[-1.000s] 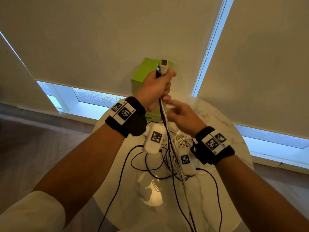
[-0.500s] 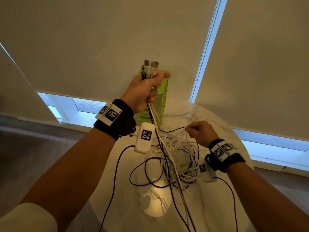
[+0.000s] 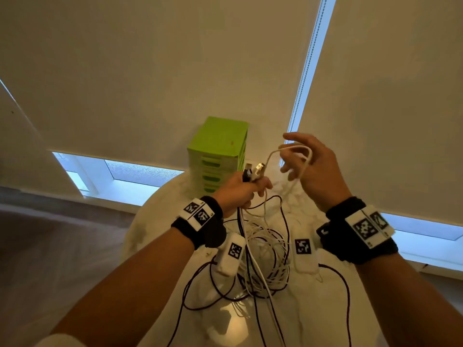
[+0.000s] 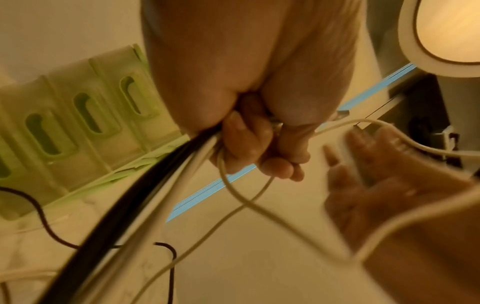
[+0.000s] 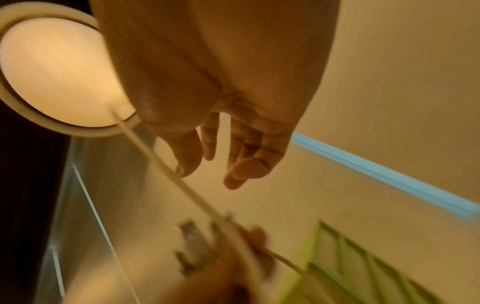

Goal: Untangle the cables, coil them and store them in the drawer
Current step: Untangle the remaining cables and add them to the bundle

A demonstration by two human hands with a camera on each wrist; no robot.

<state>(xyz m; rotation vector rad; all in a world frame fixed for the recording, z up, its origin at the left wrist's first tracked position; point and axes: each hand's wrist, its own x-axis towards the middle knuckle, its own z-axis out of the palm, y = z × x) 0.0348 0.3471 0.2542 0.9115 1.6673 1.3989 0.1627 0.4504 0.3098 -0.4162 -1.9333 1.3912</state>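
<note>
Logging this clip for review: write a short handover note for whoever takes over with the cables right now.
Left hand: grips the plug ends of several cables, black and white, bunched upright.
Right hand: open, fingers spread, a white cable looped over them.
Tangle of white and black cable lies on the table, between the arms.
Green drawer unit stands behind, drawers shut.
Done: plug ends gathered.
Left: finish untangling, coil each cable, open a drawer, store them.

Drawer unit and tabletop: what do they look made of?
Drawer unit: looks like lime-green moulded plastic, matt, with slot handles moulded into each drawer front. Tabletop: white with faint grey veining and a glossy reflection of a lamp, so polished marble or a marble-look surface; I cannot tell which.
</note>
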